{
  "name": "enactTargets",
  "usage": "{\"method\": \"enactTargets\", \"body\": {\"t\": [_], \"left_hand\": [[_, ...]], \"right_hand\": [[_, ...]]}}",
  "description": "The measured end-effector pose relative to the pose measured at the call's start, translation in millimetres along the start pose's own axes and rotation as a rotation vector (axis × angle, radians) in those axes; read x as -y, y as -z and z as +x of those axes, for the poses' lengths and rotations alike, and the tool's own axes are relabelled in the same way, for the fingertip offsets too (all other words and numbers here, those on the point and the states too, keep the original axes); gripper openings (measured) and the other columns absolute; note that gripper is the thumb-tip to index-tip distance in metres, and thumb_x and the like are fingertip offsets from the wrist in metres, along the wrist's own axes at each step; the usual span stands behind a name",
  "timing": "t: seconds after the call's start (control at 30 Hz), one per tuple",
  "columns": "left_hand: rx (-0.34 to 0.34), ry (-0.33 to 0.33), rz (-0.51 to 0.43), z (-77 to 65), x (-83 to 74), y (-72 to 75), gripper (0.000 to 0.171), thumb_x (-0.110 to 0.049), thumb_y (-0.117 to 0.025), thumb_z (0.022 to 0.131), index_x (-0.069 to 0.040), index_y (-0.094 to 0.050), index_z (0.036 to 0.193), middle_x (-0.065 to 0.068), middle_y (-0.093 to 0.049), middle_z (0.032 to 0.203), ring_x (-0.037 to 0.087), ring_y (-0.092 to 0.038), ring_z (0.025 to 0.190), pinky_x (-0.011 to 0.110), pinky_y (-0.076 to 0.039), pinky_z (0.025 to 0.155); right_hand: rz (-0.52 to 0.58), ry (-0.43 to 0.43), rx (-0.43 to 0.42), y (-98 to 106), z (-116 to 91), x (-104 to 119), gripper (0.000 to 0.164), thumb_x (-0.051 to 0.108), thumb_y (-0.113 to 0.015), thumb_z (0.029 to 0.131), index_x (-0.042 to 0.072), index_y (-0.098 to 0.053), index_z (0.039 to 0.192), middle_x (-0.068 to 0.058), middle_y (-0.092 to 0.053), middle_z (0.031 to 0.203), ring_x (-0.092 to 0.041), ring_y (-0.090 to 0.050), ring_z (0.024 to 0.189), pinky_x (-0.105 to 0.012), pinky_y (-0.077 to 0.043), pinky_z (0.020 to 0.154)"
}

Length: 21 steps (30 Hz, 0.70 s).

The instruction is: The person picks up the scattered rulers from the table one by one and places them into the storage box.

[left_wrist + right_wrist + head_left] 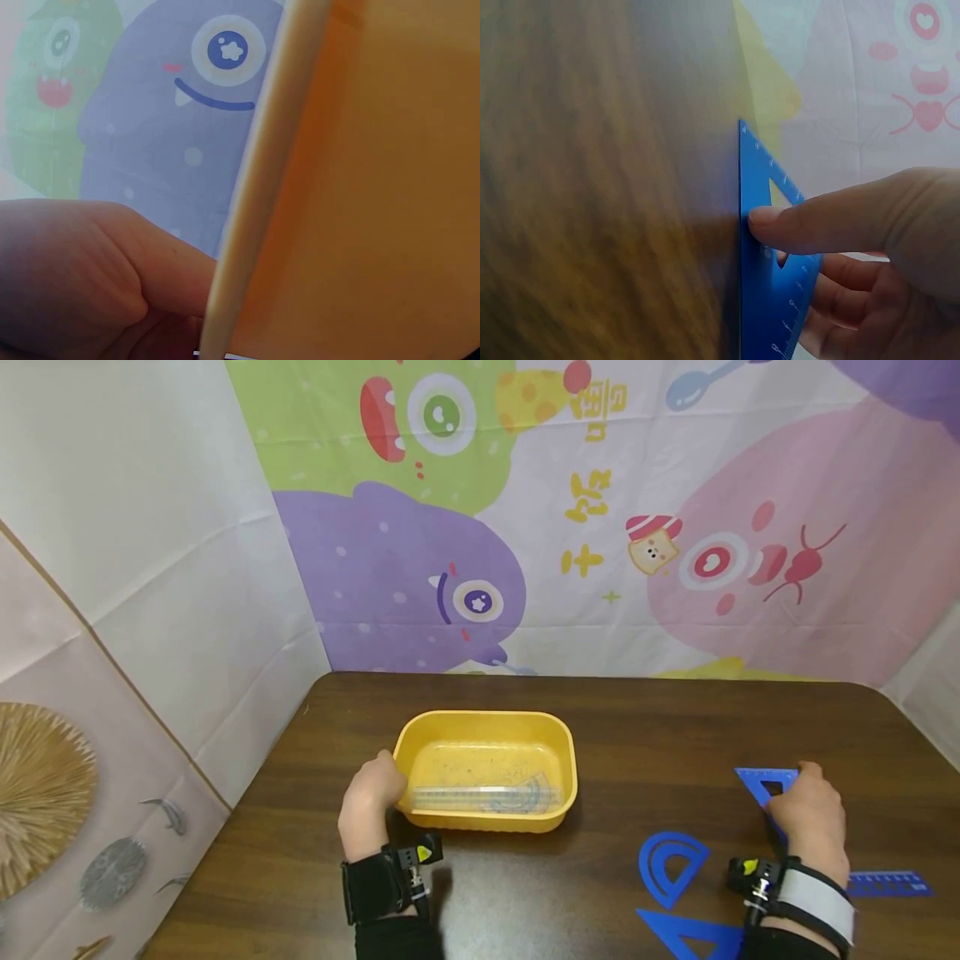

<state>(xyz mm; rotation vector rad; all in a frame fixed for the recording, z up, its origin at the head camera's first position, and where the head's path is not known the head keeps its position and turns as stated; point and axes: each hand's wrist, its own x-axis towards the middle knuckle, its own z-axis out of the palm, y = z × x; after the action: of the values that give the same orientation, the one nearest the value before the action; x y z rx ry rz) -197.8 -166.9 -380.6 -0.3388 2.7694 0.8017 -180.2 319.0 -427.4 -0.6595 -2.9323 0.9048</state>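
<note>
At the left end of a yellow plastic basket (487, 722), my left hand (372, 789) holds the wall. The left wrist view shows its thumb against the outside of the basket wall (259, 172); the fingertips are hidden. Clear rulers and a clear protractor (534, 795) lie along the basket's near side. My right hand (810, 814) pinches a blue set square (757, 777), thumb on one face and fingers behind it. In the right wrist view this blue set square (761, 300) stands edge-on to the wooden surface.
Left of the right wrist lie a blue protractor (654, 864) and a second blue set square (675, 928). A blue ruler (888, 883) sits to its right, partly behind the wrist. A cartoon-printed cloth (585, 635) hangs behind the brown wooden table (525, 893).
</note>
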Motion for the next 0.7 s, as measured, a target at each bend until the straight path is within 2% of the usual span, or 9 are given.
{"method": "enactTargets", "body": {"t": [0.17,0.37,0.7], "left_hand": [[0.001,-0.005,0.007,0.7,-0.4,0.4,0.036,-0.004,-0.042,0.089,0.011,-0.039,0.121,0.016,-0.048,0.083,0.027,-0.049,0.073,0.035,-0.039,0.067],[0.003,-0.001,0.004,1.3,-0.2,0.0,0.035,-0.004,-0.042,0.088,0.011,-0.04,0.12,0.016,-0.048,0.083,0.027,-0.049,0.074,0.035,-0.04,0.067],[0.011,0.006,0.012,2.2,0.1,-0.2,0.039,-0.004,-0.041,0.088,0.012,-0.037,0.124,0.017,-0.048,0.084,0.027,-0.049,0.075,0.035,-0.04,0.067]], "right_hand": [[-0.029,0.02,-0.023,-1.3,0.3,0.4,0.062,0.007,-0.053,0.079,-0.015,-0.025,0.129,-0.044,-0.037,0.117,-0.058,-0.039,0.1,-0.06,-0.035,0.083],[-0.096,0.088,-0.049,-3.3,-0.3,0.2,0.047,0.008,-0.052,0.081,-0.017,-0.039,0.119,-0.042,-0.044,0.112,-0.057,-0.044,0.095,-0.058,-0.037,0.079],[-0.106,0.086,-0.051,-3.9,-0.6,2.5,0.041,0.008,-0.053,0.083,-0.016,-0.045,0.115,-0.039,-0.049,0.109,-0.055,-0.047,0.092,-0.057,-0.038,0.075]]}}
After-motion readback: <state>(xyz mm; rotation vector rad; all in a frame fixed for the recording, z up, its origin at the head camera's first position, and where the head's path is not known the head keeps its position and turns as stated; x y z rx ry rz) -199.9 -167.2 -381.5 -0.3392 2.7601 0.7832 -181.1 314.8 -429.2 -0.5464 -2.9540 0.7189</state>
